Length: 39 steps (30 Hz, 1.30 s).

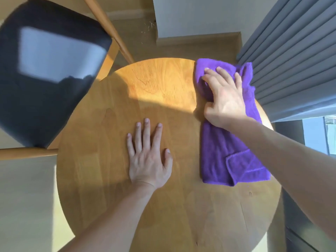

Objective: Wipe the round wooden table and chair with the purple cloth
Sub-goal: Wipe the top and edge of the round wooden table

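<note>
Purple cloth (231,151) lies along the right side of the round wooden surface (112,179), stretched from the upper right rim, where its far end is bunched, down to a folded corner at the middle right of the frame. Its far end reaches the surface's edge next to the grey curtain (294,51) that fills the upper right of the frame.

On that bunched far end lies the right hand (223,95), palm down. Its fingers are spread and bent over the folds, pressing into the fabric, and the thumb is tucked against the cloth's left edge; it appears to grip the gathered part, though the underside of the hand is hidden. The forearm crosses the cloth's middle from the lower right.

Flat on the bare wood at the centre of the frame rests the left hand (149,157), fingers straight and slightly fanned, holding nothing. It sits well apart from the cloth.

Sunlight falls across the upper part of the surface, with shadow below it.

At the upper left stands the chair (45,70), its dark seat pad blurred, its pale wooden frame running just beside the surface's rim. Beige floor (27,197) shows at the lower left.
</note>
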### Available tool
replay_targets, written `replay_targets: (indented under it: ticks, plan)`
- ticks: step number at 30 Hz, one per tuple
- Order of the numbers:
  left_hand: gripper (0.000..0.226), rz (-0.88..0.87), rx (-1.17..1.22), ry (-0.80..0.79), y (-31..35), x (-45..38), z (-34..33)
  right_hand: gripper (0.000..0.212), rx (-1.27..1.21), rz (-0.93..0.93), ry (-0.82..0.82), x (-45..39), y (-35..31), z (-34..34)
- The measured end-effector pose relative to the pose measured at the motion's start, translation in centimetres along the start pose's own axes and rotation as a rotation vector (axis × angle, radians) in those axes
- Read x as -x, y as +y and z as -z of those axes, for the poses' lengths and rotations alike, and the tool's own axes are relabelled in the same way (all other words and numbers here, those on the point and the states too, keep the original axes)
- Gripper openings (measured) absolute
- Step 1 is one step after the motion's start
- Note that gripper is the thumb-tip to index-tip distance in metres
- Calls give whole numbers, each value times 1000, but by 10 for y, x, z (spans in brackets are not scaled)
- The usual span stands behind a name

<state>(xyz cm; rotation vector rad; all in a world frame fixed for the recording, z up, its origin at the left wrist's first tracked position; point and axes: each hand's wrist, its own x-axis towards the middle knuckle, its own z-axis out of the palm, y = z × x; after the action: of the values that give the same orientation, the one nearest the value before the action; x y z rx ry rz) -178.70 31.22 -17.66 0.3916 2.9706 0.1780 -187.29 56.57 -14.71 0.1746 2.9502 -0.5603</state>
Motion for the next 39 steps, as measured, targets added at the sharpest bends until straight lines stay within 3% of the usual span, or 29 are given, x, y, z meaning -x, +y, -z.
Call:
replay_targets:
  ticks: [3,9,12,15,19,21,23,28,30,33,36,39]
  plan:
    - [76,2,0,1,-1,1,0,84,-42,-142,83,-18,-36,-8]
    - [77,4,14,3,0,1,3,77,39,447,-190,42,-55,-26]
    - [78,0,26,3,0,1,3,77,23,522,-220,69,-21,-19]
    - [78,-5,26,-4,1,0,4,79,3,318,-121,64,-2,-11]
    - [78,1,1,-18,0,1,3,87,-39,-79,53,15,-33,-16]
    - [79,-1,-1,-20,0,1,3,90,-30,-147,80,1,-52,-21]
    - [80,-2,2,-23,0,0,3,90,10,-50,46,8,-62,-26]
    - [80,-2,-5,-30,-2,0,2,80,97,429,-209,80,-41,-25]
    - [81,-7,3,-22,-1,0,0,76,114,472,-214,87,-16,-15]
    - [80,-2,3,-23,-2,-1,-1,81,80,181,-102,51,-2,-6]
    - [80,4,-11,-30,0,-1,-2,85,8,-131,29,9,-32,-14]
    - [80,2,-11,-23,-2,-1,-1,84,28,-238,92,7,-65,-29]
